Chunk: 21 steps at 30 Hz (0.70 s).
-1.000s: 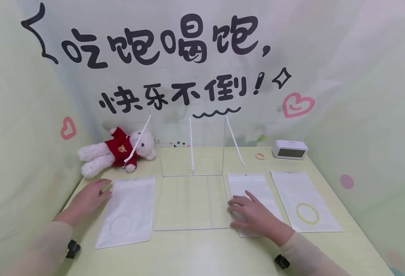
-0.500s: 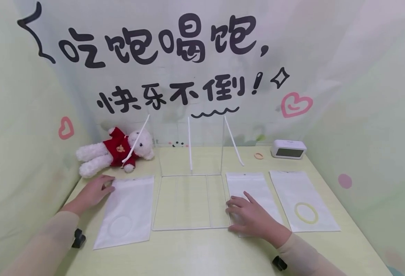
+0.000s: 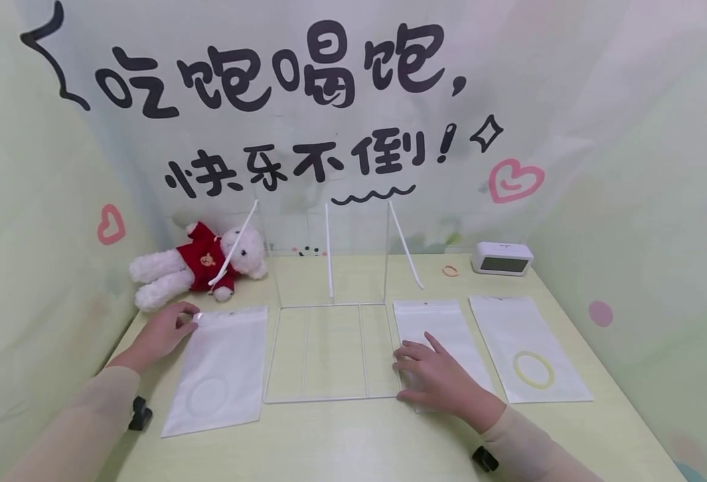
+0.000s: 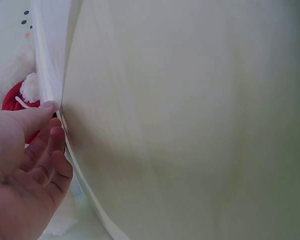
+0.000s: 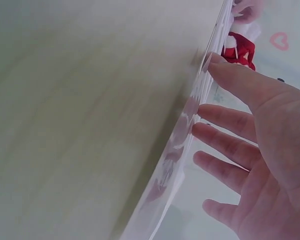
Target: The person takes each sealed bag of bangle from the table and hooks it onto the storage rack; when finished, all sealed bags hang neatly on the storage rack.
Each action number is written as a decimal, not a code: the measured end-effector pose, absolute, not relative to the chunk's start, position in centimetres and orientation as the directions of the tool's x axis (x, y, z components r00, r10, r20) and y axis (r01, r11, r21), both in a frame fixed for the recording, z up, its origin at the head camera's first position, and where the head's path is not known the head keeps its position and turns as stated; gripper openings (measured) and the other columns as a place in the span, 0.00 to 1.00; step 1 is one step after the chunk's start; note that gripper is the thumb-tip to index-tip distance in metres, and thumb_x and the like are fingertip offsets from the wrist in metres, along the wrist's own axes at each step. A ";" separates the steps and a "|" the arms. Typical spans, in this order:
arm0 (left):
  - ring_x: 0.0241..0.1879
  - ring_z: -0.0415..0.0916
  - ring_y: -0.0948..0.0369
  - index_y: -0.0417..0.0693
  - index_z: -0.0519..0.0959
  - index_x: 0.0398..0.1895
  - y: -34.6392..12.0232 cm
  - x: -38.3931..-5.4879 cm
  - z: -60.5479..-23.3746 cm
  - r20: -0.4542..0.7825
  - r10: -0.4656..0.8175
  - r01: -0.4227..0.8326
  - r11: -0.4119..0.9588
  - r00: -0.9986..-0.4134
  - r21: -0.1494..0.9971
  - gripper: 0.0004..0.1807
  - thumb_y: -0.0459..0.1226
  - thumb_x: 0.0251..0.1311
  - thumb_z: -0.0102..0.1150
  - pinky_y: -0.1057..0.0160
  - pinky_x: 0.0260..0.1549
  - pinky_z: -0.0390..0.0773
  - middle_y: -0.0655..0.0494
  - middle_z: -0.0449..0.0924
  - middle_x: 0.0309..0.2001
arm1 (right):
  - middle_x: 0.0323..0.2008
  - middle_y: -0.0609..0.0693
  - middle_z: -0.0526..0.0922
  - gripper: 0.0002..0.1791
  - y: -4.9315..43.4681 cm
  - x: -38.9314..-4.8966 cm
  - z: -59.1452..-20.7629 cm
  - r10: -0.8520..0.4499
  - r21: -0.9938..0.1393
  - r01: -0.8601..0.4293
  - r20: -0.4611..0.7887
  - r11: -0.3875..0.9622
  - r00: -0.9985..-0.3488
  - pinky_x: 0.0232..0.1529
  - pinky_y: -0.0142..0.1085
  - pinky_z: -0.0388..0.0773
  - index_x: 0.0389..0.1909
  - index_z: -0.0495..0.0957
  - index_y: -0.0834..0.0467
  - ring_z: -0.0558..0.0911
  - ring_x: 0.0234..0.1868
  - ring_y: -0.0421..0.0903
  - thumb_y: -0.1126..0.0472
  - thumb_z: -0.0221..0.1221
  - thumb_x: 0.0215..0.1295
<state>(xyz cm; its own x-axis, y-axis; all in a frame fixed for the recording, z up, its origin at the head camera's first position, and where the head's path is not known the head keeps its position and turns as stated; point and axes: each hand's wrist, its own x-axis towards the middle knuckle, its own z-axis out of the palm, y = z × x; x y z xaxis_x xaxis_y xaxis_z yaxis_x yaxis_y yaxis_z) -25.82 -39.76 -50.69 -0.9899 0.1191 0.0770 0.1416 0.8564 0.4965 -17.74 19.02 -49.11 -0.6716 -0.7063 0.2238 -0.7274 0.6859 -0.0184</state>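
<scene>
My left hand (image 3: 163, 335) is at the upper left corner of a flat white zip bag (image 3: 233, 355) with a pale ring in its lower part. In the left wrist view the thumb (image 4: 42, 111) presses that bag's edge, the other fingers curled close below it. My right hand (image 3: 440, 375) rests with spread, relaxed fingers over the left side of a second white zip bag (image 3: 432, 314), fingertips right at the rack's base. The hand hides much of this bag. Between the hands stands a white wire rack (image 3: 332, 399) with three prongs.
A third white zip bag (image 3: 498, 314) with a yellow ring (image 3: 533, 386) lies at the right. Behind are a plush bear (image 3: 209, 261) in red, a small orange band (image 3: 450, 271) and a white digital clock (image 3: 502, 259). A printed curtain (image 3: 329, 227) backs the table.
My left hand has moved slightly right and up, onto the left bag's upper corner. The right hand keeps its place on the middle bag. The head view has shifted slightly.
</scene>
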 end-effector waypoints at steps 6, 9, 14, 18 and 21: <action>0.44 0.80 0.50 0.37 0.76 0.55 -39.5 -25.6 -50.4 0.082 0.091 0.121 0.845 -0.992 0.520 0.14 0.34 0.71 0.61 0.55 0.43 0.81 0.43 0.82 0.43 | 0.57 0.49 0.86 0.26 19.0 -17.7 -49.1 -0.699 -0.021 -0.716 0.201 0.698 -0.686 0.71 0.65 0.67 0.50 0.87 0.53 0.79 0.66 0.54 0.42 0.73 0.56; 0.42 0.78 0.51 0.39 0.76 0.52 -39.4 -25.2 -50.0 0.094 0.075 0.113 0.844 -0.993 0.525 0.12 0.36 0.71 0.61 0.60 0.39 0.80 0.45 0.82 0.42 | 0.57 0.49 0.86 0.26 19.0 -17.7 -49.1 -0.698 -0.020 -0.715 0.199 0.699 -0.688 0.71 0.65 0.67 0.51 0.87 0.53 0.79 0.66 0.54 0.42 0.73 0.56; 0.39 0.76 0.56 0.43 0.77 0.46 -39.3 -24.5 -49.3 0.117 0.070 0.123 0.836 -0.991 0.534 0.07 0.37 0.73 0.60 0.68 0.29 0.78 0.48 0.81 0.39 | 0.58 0.50 0.86 0.26 18.9 -17.6 -49.0 -0.698 -0.026 -0.715 0.195 0.699 -0.689 0.71 0.65 0.67 0.51 0.86 0.53 0.79 0.66 0.55 0.42 0.73 0.57; 0.37 0.77 0.59 0.43 0.78 0.43 -39.1 -23.9 -48.6 0.175 0.091 0.172 0.832 -0.980 0.528 0.06 0.36 0.72 0.61 0.70 0.30 0.77 0.50 0.82 0.38 | 0.58 0.50 0.85 0.26 18.9 -17.6 -48.9 -0.696 -0.028 -0.713 0.191 0.701 -0.692 0.71 0.65 0.67 0.51 0.86 0.54 0.79 0.67 0.55 0.43 0.72 0.57; 0.38 0.78 0.59 0.45 0.78 0.44 -38.7 -23.2 -47.6 0.189 0.086 0.174 0.838 -0.978 0.518 0.06 0.38 0.72 0.62 0.71 0.32 0.78 0.50 0.83 0.38 | 0.58 0.50 0.86 0.26 19.0 -17.6 -48.9 -0.692 -0.031 -0.709 0.193 0.704 -0.696 0.71 0.65 0.67 0.51 0.86 0.54 0.79 0.67 0.55 0.43 0.73 0.56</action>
